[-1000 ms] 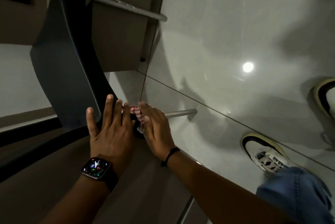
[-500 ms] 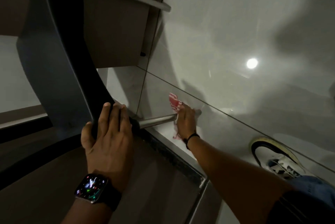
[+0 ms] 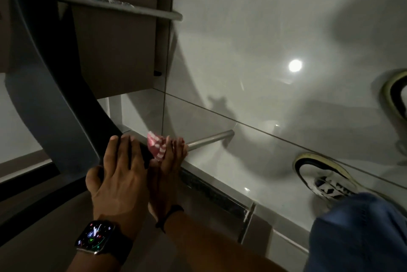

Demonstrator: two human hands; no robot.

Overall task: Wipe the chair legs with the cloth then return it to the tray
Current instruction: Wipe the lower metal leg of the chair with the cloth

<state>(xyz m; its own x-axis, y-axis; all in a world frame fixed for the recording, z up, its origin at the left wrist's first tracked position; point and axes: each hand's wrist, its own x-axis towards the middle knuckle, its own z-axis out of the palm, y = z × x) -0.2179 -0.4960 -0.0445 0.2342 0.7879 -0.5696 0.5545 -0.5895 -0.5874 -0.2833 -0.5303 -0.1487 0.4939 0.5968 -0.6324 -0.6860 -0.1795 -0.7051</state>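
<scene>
glossy floor (image 3: 275, 29); right grip (image 3: 169, 161) presses cloth (image 3: 156, 147) against chair leg (image 3: 209, 140).

We are indoors, likely in a home or an office, seen dimly from low down. Large glossy grey floor tiles (image 3: 253, 51) mirror a round ceiling light (image 3: 295, 65). A dark moulded chair (image 3: 44, 95) with metal legs (image 3: 211, 140) stands beside brown cabinet panels (image 3: 114, 51).

The right hand (image 3: 169, 159) has drawn the cloth (image 3: 156, 147) back along the chair leg (image 3: 210, 140) toward the seat.
</scene>
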